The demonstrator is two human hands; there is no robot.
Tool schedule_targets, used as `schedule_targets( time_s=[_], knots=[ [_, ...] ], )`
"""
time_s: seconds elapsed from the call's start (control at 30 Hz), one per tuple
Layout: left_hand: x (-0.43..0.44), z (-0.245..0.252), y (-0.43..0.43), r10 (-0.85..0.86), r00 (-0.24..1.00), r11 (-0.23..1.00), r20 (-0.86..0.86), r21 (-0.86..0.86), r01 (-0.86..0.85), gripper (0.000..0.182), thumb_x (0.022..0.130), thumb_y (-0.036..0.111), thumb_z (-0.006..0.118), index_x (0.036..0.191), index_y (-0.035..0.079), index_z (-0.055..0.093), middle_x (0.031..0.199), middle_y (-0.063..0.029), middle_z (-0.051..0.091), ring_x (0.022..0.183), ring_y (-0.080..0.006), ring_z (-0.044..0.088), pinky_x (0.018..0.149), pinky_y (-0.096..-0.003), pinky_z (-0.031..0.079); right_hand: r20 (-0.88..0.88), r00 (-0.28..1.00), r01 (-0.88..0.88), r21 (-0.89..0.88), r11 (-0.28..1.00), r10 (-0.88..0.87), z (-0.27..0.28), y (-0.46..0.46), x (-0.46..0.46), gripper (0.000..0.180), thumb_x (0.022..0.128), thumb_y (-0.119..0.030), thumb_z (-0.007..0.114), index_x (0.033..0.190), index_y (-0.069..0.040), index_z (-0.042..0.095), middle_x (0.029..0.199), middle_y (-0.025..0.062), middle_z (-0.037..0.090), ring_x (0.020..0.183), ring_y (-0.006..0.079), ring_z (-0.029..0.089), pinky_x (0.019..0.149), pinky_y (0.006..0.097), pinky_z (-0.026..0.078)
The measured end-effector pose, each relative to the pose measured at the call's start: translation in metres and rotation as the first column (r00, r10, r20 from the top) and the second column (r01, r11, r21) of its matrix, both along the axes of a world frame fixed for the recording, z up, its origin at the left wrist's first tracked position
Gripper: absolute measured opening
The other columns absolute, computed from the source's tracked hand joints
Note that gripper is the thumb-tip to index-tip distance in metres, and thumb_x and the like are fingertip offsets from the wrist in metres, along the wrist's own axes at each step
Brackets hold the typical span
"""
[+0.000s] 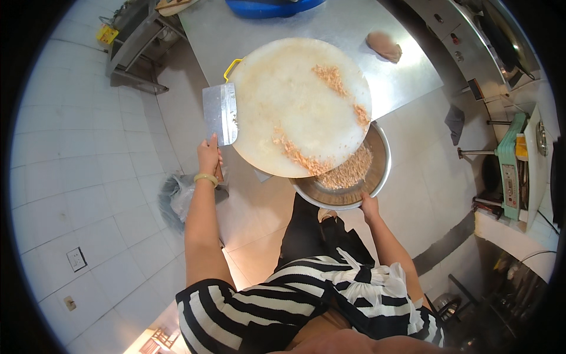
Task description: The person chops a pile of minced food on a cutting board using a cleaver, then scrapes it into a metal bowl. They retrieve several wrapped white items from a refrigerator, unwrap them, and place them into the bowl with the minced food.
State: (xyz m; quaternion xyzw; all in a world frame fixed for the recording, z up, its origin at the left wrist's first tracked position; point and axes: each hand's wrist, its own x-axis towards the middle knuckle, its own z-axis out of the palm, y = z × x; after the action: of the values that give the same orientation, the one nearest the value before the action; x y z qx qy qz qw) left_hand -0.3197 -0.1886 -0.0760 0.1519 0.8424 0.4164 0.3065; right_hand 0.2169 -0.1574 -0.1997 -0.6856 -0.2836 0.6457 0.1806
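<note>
My left hand (209,155) grips the handle of a wide metal cleaver (219,114), whose blade is upright at the left edge of a large round cutting board (292,97). Chopped pinkish food, perhaps minced meat, lies on the board in several patches (329,79) along its right side and near edge. With my right hand (369,207) I hold the rim of a round metal basin (381,172). The basin sits below the board's near right edge, partly hidden by it, and contains a heap of the same chopped food (349,170). A yellow handle (232,70) sticks out from the board.
The board rests on a stainless steel table (407,93). A brown lump (384,46) lies at its right, and a blue tub (274,8) stands at the far edge. A bin with a plastic bag (180,201) is on the floor at left; a stove counter (455,44) is at right.
</note>
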Motion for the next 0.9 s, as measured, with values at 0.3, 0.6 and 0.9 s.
schedule_targets(
  time_s=[0.3, 0.6, 0.9],
  knots=[
    [0.066, 0.011, 0.017, -0.336, 0.924, 0.93, -0.184, -0.22, 0.295, 0.047, 0.096, 0.039, 0.06, 0.081, -0.006, 0.057, 0.06, -0.0183, 0.059, 0.048, -0.0263, 0.061, 0.045, -0.0401, 0.046, 0.002, 1.0, 0.005, 0.037, 0.999, -0.005, 0.006, 0.001, -0.007, 0.03, 0.087, -0.015, 0.051, 0.109, 0.006, 0.057, 0.091, 0.0119, 0.064, 0.075, 0.0235, 0.066, 0.067, 0.0389, 0.056],
    [0.118, 0.004, 0.019, -0.572, 0.757, 0.814, -0.316, -0.33, 0.477, 0.051, 0.095, 0.045, 0.058, 0.088, -0.005, 0.062, 0.077, -0.0264, 0.066, 0.073, -0.0422, 0.066, 0.069, -0.048, 0.051, 0.023, 1.0, -0.006, 0.064, 0.998, 0.004, 0.002, -0.006, -0.001, 0.032, 0.084, -0.019, 0.055, 0.095, 0.01, 0.063, 0.081, 0.0124, 0.065, 0.069, 0.0223, 0.062, 0.064, 0.0374, 0.052],
    [0.171, 0.014, 0.04, -0.743, 0.602, 0.664, -0.292, -0.204, 0.72, 0.051, 0.095, 0.042, 0.062, 0.076, -0.006, 0.055, 0.07, -0.0293, 0.056, 0.061, -0.0416, 0.051, 0.06, -0.0454, 0.044, 0.061, 0.998, -0.022, 0.053, 0.998, 0.019, 0.014, -0.007, 0.007, 0.035, 0.084, -0.018, 0.055, 0.099, 0.012, 0.063, 0.084, 0.0155, 0.066, 0.071, 0.025, 0.065, 0.065, 0.0385, 0.052]
  ],
)
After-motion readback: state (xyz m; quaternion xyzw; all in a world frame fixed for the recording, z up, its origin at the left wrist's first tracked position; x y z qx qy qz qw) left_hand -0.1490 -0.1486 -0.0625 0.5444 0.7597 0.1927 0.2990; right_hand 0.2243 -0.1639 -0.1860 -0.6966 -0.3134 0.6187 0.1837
